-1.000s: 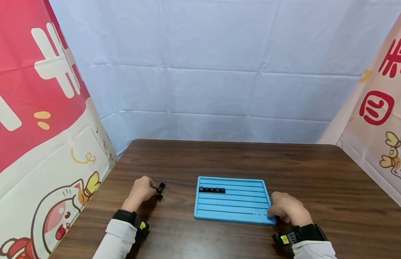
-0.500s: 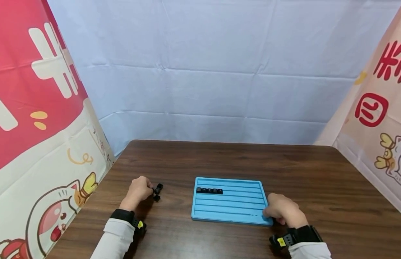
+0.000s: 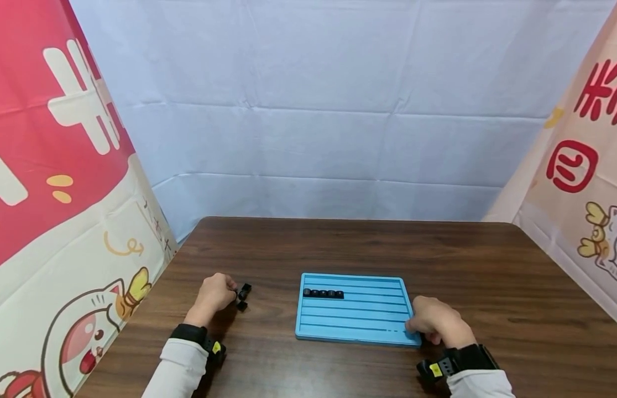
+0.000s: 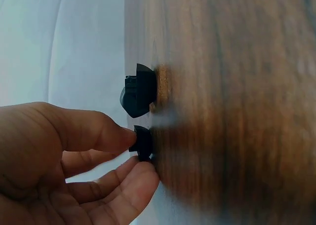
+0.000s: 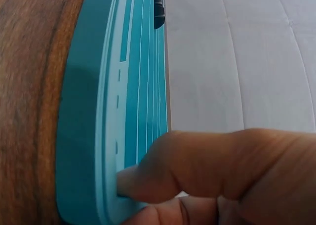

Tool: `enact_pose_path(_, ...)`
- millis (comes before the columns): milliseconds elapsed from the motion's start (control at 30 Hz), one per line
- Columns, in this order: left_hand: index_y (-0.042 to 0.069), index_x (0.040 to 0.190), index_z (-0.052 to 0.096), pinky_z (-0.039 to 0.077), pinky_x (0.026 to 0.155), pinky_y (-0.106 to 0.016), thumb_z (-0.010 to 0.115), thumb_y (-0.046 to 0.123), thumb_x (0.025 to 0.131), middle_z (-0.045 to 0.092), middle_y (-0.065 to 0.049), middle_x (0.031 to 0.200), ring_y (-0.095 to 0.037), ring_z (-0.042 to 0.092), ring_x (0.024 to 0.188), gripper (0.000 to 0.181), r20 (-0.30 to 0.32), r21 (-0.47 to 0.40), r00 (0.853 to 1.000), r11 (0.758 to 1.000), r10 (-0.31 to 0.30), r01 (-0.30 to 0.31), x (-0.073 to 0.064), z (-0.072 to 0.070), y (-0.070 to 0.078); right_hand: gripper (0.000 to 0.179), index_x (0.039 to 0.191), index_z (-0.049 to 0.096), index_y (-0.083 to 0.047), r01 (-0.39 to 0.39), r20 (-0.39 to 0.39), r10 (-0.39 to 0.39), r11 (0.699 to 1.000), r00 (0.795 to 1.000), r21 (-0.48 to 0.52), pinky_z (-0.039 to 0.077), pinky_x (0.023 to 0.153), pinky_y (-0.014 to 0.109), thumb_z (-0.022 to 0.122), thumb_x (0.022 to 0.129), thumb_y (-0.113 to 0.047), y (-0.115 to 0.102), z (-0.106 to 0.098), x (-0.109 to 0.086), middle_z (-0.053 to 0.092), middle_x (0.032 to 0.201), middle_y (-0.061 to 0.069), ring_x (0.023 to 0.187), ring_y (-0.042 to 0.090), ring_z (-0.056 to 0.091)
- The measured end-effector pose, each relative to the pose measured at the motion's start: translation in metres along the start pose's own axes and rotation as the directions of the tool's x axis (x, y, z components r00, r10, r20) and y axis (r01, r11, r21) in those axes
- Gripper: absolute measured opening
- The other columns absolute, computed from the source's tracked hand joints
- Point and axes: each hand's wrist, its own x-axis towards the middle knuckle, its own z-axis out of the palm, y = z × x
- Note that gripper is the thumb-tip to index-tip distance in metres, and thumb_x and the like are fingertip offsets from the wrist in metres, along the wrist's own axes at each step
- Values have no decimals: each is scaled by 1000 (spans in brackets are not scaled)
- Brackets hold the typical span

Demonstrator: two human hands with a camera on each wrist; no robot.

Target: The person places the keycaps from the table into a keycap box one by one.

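Note:
My left hand (image 3: 215, 293) is at the left of the table. In the left wrist view its thumb and fingers pinch a small black keycap (image 4: 143, 142) close to the tabletop. More black keycaps (image 4: 141, 92) lie just beyond the fingertips. My right hand (image 3: 438, 320) grips the near right corner of a light blue ridged tray (image 3: 358, 326), thumb on top of the rim in the right wrist view. Its other fingers are partly hidden beside the edge. A short row of black keycaps (image 3: 323, 294) sits in an upper groove at the tray's left.
The tray lies flat on a dark wood table (image 3: 268, 365). A pale blue cloth (image 3: 328, 110) hangs behind the table. Printed cloths stand at the left (image 3: 89, 237) and right (image 3: 577, 221).
The camera view has shifted slightly. My left hand stays by the loose keycaps, whose arrangement has shifted a little at the fingertips. My right hand keeps its grip on the tray corner.

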Motion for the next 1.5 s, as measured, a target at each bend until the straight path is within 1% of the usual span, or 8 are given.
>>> enact_pose_path(100,3,94,70,47,56,-34,60,-2,83,64,-12,87,-25,58,68,15,23,-45,1000,999,-4,5,0,3,-1,14,74,55,-3,3,5,-3,1000,1000,4,39,41,25,63,82,-11,1,0,1,46,49,4,40,15,46)
enact_pose_path(233,2,92,72,45,46,-28,57,-5,85,65,-10,81,-16,55,52,18,37,-126,999,992,-25,29,-2,4,-1,12,75,56,-2,21,11,-21,1000,1000,17,37,41,25,63,82,-9,1,0,0,43,48,3,39,14,43)
enact_pose_path(433,1,85,71,47,49,-30,55,-6,84,64,-10,80,-15,58,55,17,38,-164,999,986,-24,30,0,3,0,11,74,56,-3,23,5,-24,1000,1000,15,37,40,25,63,81,-9,2,-1,0,43,47,3,39,14,43)
enact_pose_path(700,4,63,62,41,49,-27,59,-4,82,57,-3,62,-14,52,51,20,37,-183,999,982,-34,40,1,5,0,17,69,57,-4,0,-3,-1,1000,1000,-17,40,43,30,64,82,-11,4,1,3,49,50,7,43,20,51)
enact_pose_path(867,0,77,64,49,53,-30,66,-4,80,60,-6,72,-16,58,57,5,34,-190,997,979,-63,69,0,5,0,17,69,56,-4,-1,-5,1,1000,1000,-21,40,43,30,64,82,-11,4,1,4,50,51,7,43,20,51)
enact_pose_path(1000,0,78,63,49,53,-30,66,-5,80,60,-8,76,-17,59,60,6,35,-214,996,973,-80,86,1,6,0,17,68,56,-4,0,-8,0,1000,1000,-21,40,42,29,64,81,-10,4,0,4,50,50,6,42,19,51)
enact_pose_path(1300,1,76,64,50,52,-31,61,-5,80,59,-6,70,-16,59,56,8,12,-236,997,969,-74,74,-1,7,-3,15,72,56,-4,7,-2,-7,1000,1000,-21,40,43,29,64,82,-11,4,1,4,50,51,7,43,20,51)
enact_pose_path(1500,0,82,65,44,51,-30,58,-3,84,59,-6,69,-17,55,57,8,-1,-272,999,962,-36,34,2,4,0,15,72,55,-4,-3,-2,3,1000,1000,-27,41,43,29,64,82,-11,4,-1,3,52,54,8,44,20,52)
